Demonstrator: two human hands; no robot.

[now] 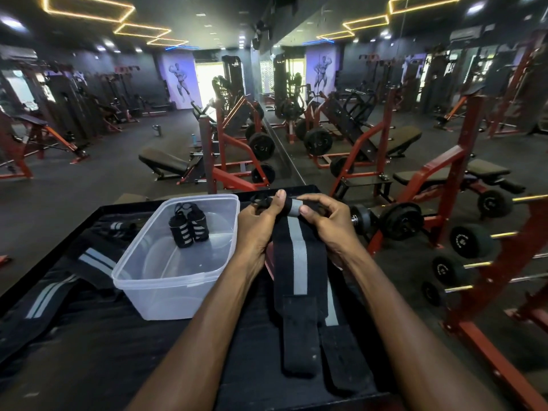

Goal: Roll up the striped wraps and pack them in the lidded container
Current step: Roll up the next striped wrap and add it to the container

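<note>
A black wrap with a grey stripe [298, 262] lies lengthwise on the black table [103, 351], its far end curled into a small roll. My left hand [261, 223] and my right hand [329, 221] pinch that roll from either side, thumbs on top. To the left stands a clear plastic container [178, 298] without its lid, holding two rolled wraps [189, 226] upright at its far end. More unrolled striped wraps [53, 292] lie on the table left of the container.
The table's right edge runs beside a red dumbbell rack [474, 262] with several dumbbells. Gym benches and red machines fill the floor beyond the table. No lid is visible.
</note>
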